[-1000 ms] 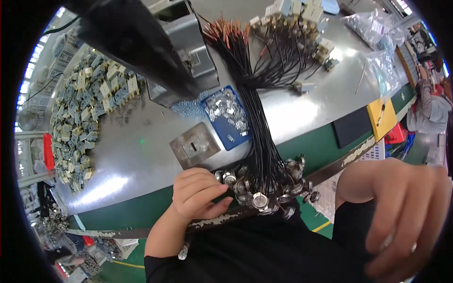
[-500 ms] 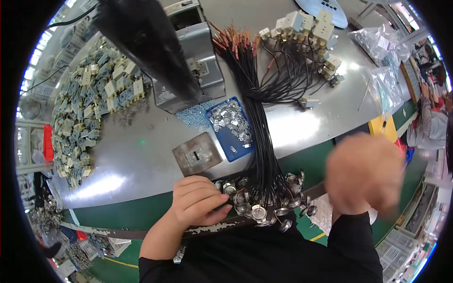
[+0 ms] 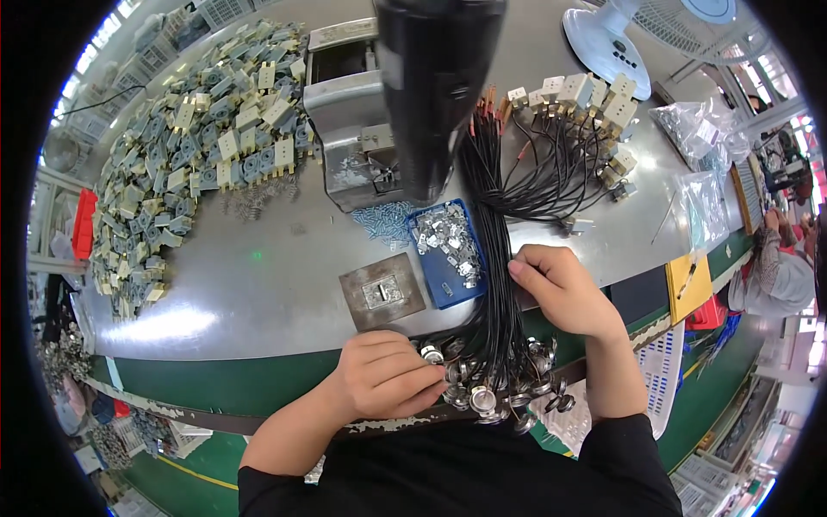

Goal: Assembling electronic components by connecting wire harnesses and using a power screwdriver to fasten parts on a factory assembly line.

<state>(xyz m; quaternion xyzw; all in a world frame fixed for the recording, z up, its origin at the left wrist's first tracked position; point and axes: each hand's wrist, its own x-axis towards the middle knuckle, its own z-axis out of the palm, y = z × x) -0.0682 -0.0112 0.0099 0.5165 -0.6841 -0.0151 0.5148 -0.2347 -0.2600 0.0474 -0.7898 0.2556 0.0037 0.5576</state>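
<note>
A thick bundle of black wires (image 3: 494, 250) runs down the table, with round silver metal caps (image 3: 482, 400) clustered at its near end over the table edge. Left of that cluster, my left hand (image 3: 389, 376) is closed, fingertips against the outer caps; what it grips is hidden. My right hand (image 3: 564, 291) is closed too, thumb and finger pressed together at the bundle's right side, and I cannot make out what is between them. A blue tray (image 3: 446, 293) of small metal clips lies left of the bundle, near a square metal plate with a slotted block (image 3: 382, 293).
Grey and cream connector blocks (image 3: 215, 142) pile up at the left. A machine with a black column (image 3: 431, 103) stands mid-table, blue screws (image 3: 383, 222) beside it. Wired cream blocks (image 3: 616, 112), a fan base (image 3: 603, 52) and plastic bags (image 3: 702, 202) are at the right. Another person (image 3: 775, 267) sits far right.
My right hand has come in from the right, where it was blurred, to the wire bundle. My left hand's fingers have closed more at the caps. The view has shifted.
</note>
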